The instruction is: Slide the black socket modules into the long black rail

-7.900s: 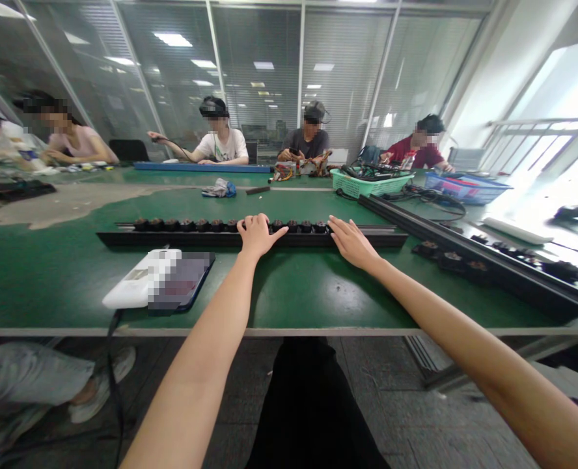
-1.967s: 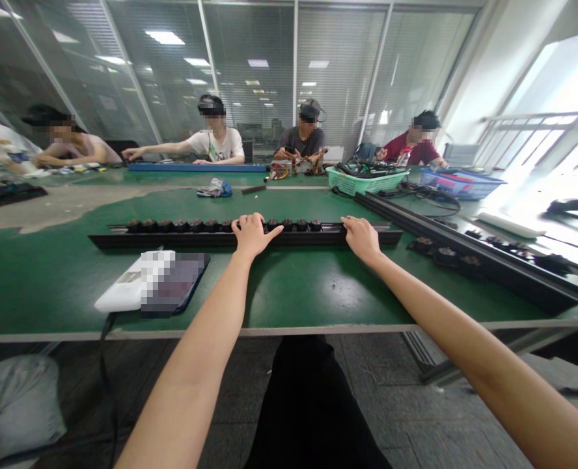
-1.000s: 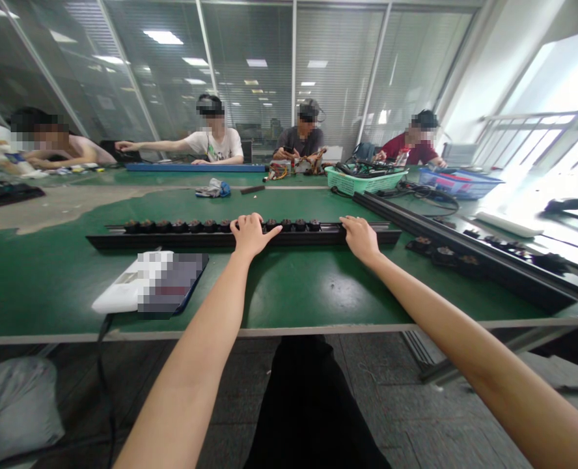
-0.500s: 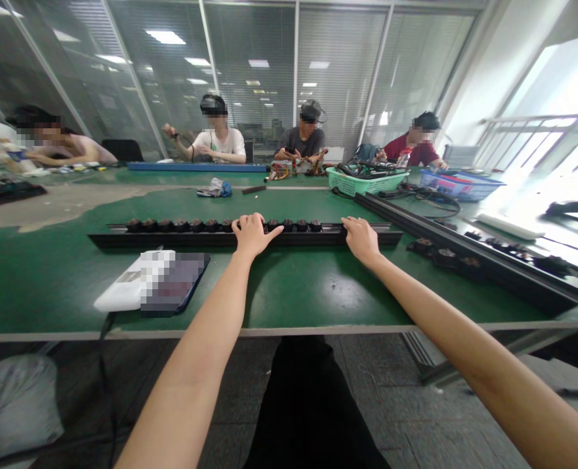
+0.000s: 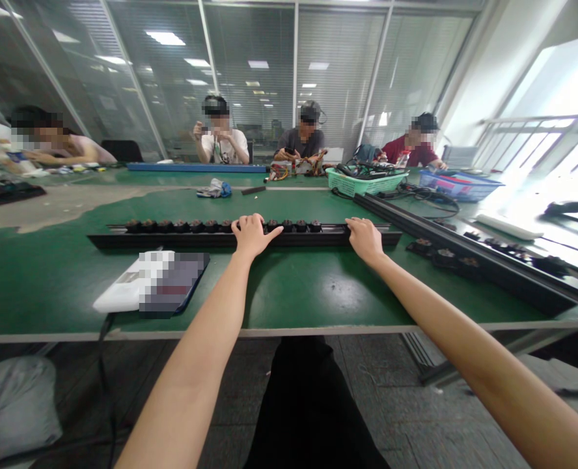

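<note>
A long black rail [image 5: 162, 240] lies across the green table [image 5: 293, 286], with a row of several dark round parts [image 5: 181, 225] seated along its top. My left hand [image 5: 250, 234] rests on the rail near its middle, fingers bent over the round parts and thumb stretched to the right. My right hand [image 5: 364, 238] rests on the rail further right, fingers curled over its top edge. What the curled fingers of either hand press on is hidden.
A white device and a dark phone [image 5: 152, 281] lie front left. A second long black rail [image 5: 469, 255] runs diagonally at the right with loose round parts [image 5: 440, 256] beside it. A green basket [image 5: 364, 181] and a blue tray [image 5: 459, 184] stand behind. Several people sit at the far side.
My hands have stayed on the rail, the right one shifting slightly to the right. A person across the table has pulled an outstretched arm back to the chest.
</note>
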A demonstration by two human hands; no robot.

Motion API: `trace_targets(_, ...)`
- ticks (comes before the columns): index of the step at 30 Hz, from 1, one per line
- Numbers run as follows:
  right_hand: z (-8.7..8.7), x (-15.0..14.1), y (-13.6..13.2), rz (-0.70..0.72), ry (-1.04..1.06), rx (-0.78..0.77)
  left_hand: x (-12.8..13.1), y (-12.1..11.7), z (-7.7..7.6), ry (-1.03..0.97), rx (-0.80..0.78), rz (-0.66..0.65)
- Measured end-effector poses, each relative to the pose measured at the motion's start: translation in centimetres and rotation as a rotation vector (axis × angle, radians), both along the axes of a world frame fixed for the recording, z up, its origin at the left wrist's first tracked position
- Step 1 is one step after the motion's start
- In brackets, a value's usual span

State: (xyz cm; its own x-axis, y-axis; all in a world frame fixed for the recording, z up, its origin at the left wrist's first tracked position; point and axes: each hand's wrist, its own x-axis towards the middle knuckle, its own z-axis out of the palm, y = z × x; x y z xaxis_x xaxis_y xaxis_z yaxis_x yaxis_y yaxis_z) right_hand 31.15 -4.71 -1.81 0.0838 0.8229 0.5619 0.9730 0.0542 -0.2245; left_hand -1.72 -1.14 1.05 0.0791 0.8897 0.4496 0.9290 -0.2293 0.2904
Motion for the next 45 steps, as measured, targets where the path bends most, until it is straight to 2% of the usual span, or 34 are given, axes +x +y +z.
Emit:
trace_targets(20, 0.2, 0.6, 0.0, -0.003, 0.044, 0.039, 0.0, 0.2, -0.2, 0.011, 0.01, 0.01)
trace_targets(29, 0.7, 0.5, -0.4, -0.001, 0.058, 0.0, 0.0, 0.2, -0.1, 0.013, 0.013, 0.009)
trace_targets(37, 1.2, 0.8, -0.9, -0.068, 0.057, -0.038, 0.0, 0.2, -0.2, 0.008, 0.023, 0.002)
trace_targets(45, 1.3, 0.8, -1.0, -0.056, 0.075, -0.037, 0.0, 0.1, -0.2, 0.007, 0.017, 0.008)
